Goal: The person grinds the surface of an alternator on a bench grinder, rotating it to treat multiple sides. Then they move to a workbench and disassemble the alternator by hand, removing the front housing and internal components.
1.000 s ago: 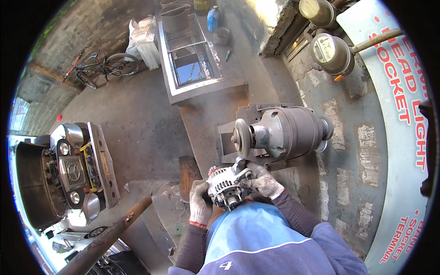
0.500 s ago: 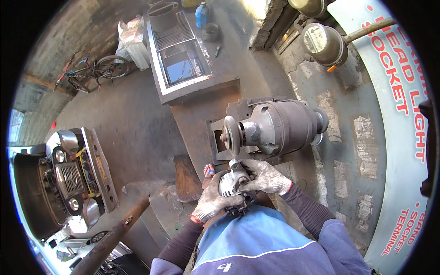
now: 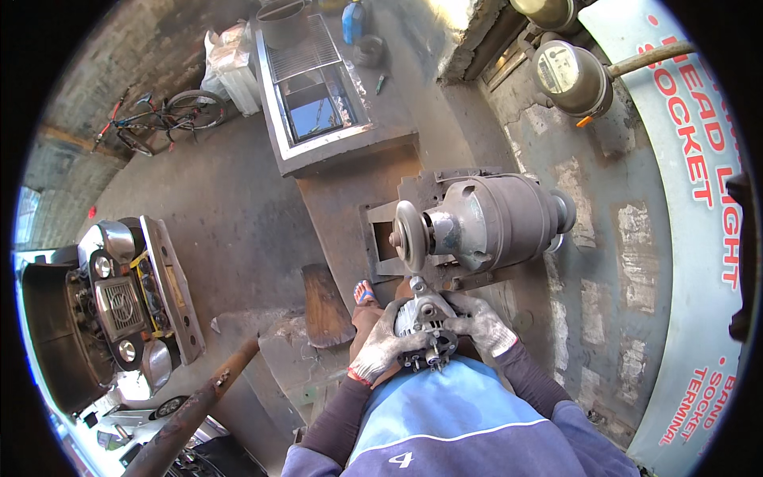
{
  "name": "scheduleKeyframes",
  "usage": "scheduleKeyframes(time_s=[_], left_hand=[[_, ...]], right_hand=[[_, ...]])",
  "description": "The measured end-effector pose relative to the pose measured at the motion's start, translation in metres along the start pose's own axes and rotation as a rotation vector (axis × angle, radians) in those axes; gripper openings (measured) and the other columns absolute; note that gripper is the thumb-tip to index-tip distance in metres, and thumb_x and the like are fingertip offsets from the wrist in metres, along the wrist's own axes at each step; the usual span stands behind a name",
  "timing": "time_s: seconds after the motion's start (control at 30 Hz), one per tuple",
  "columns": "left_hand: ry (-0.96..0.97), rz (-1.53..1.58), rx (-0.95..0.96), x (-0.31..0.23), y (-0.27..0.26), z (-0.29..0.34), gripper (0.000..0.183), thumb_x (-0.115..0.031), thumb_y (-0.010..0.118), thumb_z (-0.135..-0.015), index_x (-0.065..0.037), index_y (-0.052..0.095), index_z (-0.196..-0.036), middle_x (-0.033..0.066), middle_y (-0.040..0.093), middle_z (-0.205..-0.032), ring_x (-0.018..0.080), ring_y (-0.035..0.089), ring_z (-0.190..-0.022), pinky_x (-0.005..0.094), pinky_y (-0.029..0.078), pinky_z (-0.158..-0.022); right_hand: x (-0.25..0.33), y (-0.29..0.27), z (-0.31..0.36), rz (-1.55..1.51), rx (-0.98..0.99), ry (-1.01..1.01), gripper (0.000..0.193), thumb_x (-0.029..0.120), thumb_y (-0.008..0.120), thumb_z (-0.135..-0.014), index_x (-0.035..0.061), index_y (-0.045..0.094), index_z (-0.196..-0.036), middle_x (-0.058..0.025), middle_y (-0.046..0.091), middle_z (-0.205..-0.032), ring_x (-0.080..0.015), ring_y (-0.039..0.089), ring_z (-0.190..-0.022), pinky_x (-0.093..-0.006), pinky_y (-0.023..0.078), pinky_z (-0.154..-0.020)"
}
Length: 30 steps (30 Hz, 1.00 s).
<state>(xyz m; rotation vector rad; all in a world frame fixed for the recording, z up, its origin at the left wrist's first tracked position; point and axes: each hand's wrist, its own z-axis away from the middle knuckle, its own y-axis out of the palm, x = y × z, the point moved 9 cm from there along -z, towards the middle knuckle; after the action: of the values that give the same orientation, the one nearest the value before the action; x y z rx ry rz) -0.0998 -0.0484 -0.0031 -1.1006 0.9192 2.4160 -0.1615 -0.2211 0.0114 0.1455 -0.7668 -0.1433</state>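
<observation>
Alternator [image 3: 431, 312], a silvery ribbed body with a darker end carrying studs, sits at the lower centre of the frame, above the lap of the person's blue shirt [image 3: 445, 389]. Both gloved hands are clamped on it from opposite sides: the left hand [image 3: 385, 343] wraps its left flank with the thumb across the front, and the right hand [image 3: 481, 324] grips the right side, thumb near the middle. The lug at the top of the part points up toward the round wheel [image 3: 411, 236] of a big grey motor [image 3: 509, 222], right of centre; whether lug and wheel touch, I cannot tell.

Just left of the hands are a foot in a striped sandal [image 3: 364, 292] and an upright brown wooden block [image 3: 324, 310]. At the upper centre, a bucket [image 3: 284, 30] stands by a metal rack [image 3: 308, 54], with a blue jug [image 3: 353, 25] beside it. A bicycle [image 3: 171, 118] leans in the upper left, a vehicle with its bonnet raised [image 3: 119, 306] fills the lower left, and a round meter [image 3: 568, 78] hangs at the upper right.
</observation>
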Motion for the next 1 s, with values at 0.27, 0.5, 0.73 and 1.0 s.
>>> scheduleKeyframes(time_s=[0.27, 0.5, 0.73, 1.0], left_hand=[[0.01, 0.226, -0.113, -0.014, 0.01, 0.0, 0.074, -0.027, 0.083, -0.09, 0.004, 0.05, -0.148, 0.0139, 0.064, -0.132, 0.0205, 0.067, -0.116, 0.0362, 0.056, -0.1], [-0.006, 0.447, -0.131, 0.004, 0.017, -0.01, 0.067, -0.016, 0.084, -0.092, 0.002, 0.048, -0.146, 0.0107, 0.067, -0.126, 0.017, 0.068, -0.11, 0.0328, 0.058, -0.096], [0.033, 0.456, -0.155, 0.01, 0.022, -0.013, 0.064, -0.016, 0.079, -0.094, 0.0, 0.048, -0.147, 0.0124, 0.064, -0.132, 0.0195, 0.067, -0.116, 0.034, 0.059, -0.097], [0.16, 0.48, -0.127, 0.0, 0.023, -0.003, 0.057, -0.025, 0.063, -0.103, -0.007, 0.045, -0.154, 0.0105, 0.06, -0.14, 0.0229, 0.066, -0.123, 0.0386, 0.058, -0.103]], right_hand=[[0.026, -0.004, -0.018, 0.022, 0.035, -0.075, 0.071, 0.017, 0.085, -0.087, -0.0058, 0.058, -0.149, -0.0145, 0.068, -0.14, -0.0229, 0.066, -0.125, -0.0377, 0.053, -0.108], [0.035, -0.012, -0.016, 0.106, -0.024, -0.032, 0.074, 0.019, 0.085, -0.088, -0.0092, 0.056, -0.15, -0.017, 0.068, -0.141, -0.0226, 0.066, -0.127, -0.0373, 0.052, -0.11], [0.037, -0.025, -0.018, 0.2, -0.101, -0.066, 0.075, 0.018, 0.089, -0.086, -0.0087, 0.057, -0.149, -0.0183, 0.068, -0.141, -0.0228, 0.066, -0.127, -0.037, 0.053, -0.109], [0.018, -0.007, -0.003, -0.185, -0.028, -0.239, 0.085, 0.039, 0.092, -0.087, -0.0034, 0.054, -0.151, -0.0141, 0.062, -0.146, -0.0235, 0.066, -0.124, -0.036, 0.053, -0.109]])
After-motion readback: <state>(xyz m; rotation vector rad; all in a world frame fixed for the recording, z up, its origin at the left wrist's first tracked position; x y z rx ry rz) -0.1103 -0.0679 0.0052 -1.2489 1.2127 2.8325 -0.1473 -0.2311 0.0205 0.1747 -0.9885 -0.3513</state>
